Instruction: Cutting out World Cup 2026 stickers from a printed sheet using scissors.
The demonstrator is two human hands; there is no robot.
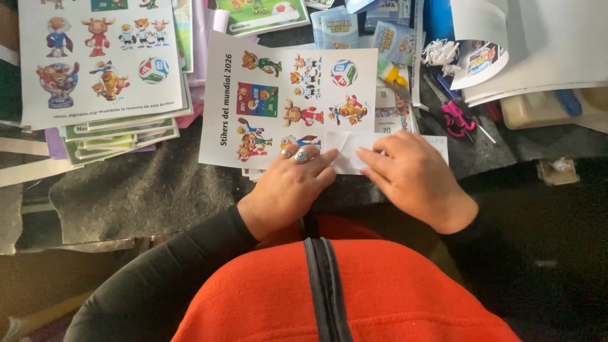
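Covering most of the scene is a dark grey felt-like work surface [145,190], crowded at its far side with printed paper. At far left lies a stack of sticker sheets [101,63] showing cartoon mascots, with more sheets fanned out beneath it. At far right sit large white sheets of paper [551,44], curling over a cream plastic box [538,111]. In the middle lies a single sticker sheet [285,104] with cartoon figures. Near its right edge, pink-handled scissors [457,117] rest among small cards and clutter. Across the sticker sheet's near right corner lies a white paper strip [345,155], partly hiding the lowest stickers. The left hand [291,187], wearing silver rings, lies flat with fingers extended, pressing on the strip's left end. The right hand [411,174] rests flat and open on the strip's right part, covering much of it.
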